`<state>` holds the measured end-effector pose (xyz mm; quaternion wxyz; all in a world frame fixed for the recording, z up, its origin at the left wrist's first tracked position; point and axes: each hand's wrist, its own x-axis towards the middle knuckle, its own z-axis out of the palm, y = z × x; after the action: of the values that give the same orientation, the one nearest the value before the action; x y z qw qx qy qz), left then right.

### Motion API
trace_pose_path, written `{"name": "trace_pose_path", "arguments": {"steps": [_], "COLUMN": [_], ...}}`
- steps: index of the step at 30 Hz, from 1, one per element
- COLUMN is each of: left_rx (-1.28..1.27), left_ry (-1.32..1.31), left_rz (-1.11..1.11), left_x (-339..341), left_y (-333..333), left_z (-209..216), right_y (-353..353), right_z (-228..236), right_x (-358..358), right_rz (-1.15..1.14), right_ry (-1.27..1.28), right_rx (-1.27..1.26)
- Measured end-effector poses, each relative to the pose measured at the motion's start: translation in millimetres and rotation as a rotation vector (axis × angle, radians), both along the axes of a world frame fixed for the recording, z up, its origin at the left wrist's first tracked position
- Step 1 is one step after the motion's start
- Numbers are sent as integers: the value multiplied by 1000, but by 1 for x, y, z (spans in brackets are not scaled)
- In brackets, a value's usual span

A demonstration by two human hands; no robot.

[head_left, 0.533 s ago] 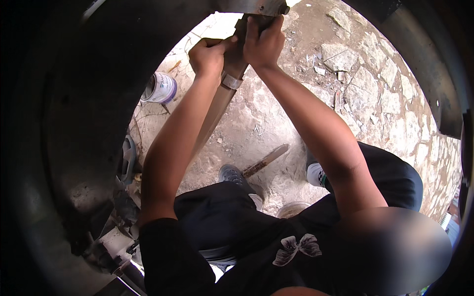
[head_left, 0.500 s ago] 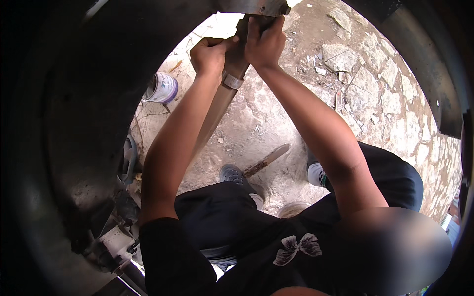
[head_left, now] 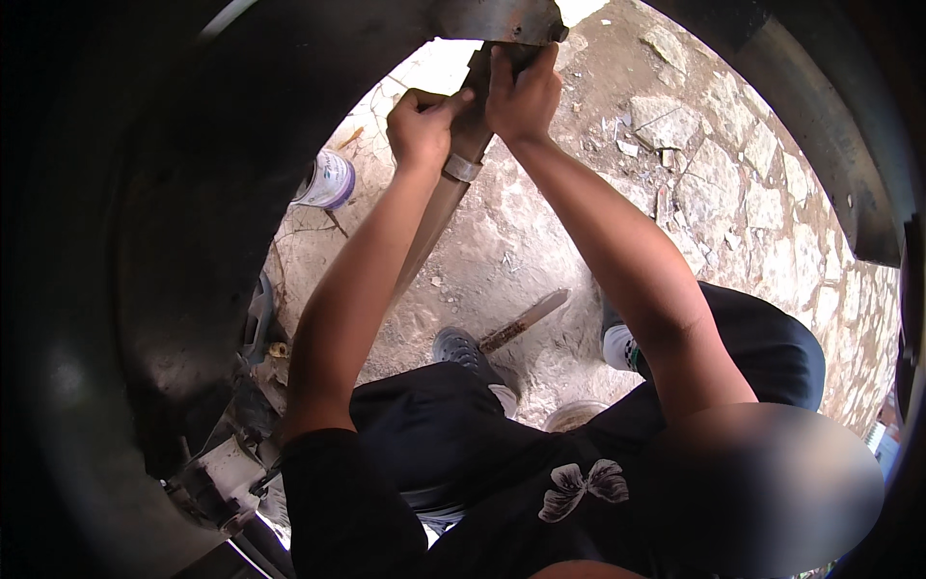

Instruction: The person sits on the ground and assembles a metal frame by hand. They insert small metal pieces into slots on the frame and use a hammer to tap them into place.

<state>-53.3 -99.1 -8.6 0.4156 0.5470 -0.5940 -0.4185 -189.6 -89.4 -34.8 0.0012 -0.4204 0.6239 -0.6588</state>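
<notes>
A long brownish bar [head_left: 431, 227] with a pale metal band [head_left: 463, 168] around it slants up to a dark, curved metal panel [head_left: 502, 21] at the top. My left hand [head_left: 421, 133] is curled against the bar's left side above the band, thumb side on it; its fingers are partly hidden. On the opposite side my right hand [head_left: 524, 100] grips the bar's dark upper end just under the panel, its fingertips reaching up to the panel's lower edge. A bolt-like knob [head_left: 559, 34] sticks out at the panel's right corner. Where the bar meets the panel is partly covered by my hands.
Dark bodywork [head_left: 183, 241] curves round the left and top. A white and purple bucket [head_left: 335, 180] stands at left on the ground. A knife-like blade with a rusty handle [head_left: 526, 320] lies by my shoe [head_left: 455, 347]. Stone paving [head_left: 714, 193] with loose chips stretches right.
The whole view has shifted slightly, so things sit a little lower and further right. My left hand appears slightly closer to the right one. Both hands stay at the bar's upper end.
</notes>
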Motion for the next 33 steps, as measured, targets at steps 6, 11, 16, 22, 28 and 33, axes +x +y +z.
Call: {"name": "trace_pose_path", "arguments": {"steps": [6, 11, 16, 22, 28, 33], "left_rx": [-667, -887, -1043, -1065, -994, -1008], "left_ry": [-341, -569, -712, -678, -553, -489], "left_rz": [-62, -339, -417, -423, -346, -380], "left_x": [9, 39, 41, 39, 33, 23], "left_y": [15, 31, 42, 34, 22, 4], "left_z": [-11, -7, 2, 6, -1, 7], "right_y": [-3, -3, -4, -2, -3, 1], "right_z": [-4, -6, -6, -2, -1, -4], "right_x": [-6, -4, -5, -3, 1, -2], "right_rz": [-16, -28, -57, -22, -58, -29], "right_ry": [20, 14, 22, -6, -15, 41], "right_rx": [-22, -6, -12, -8, -40, 20]}}
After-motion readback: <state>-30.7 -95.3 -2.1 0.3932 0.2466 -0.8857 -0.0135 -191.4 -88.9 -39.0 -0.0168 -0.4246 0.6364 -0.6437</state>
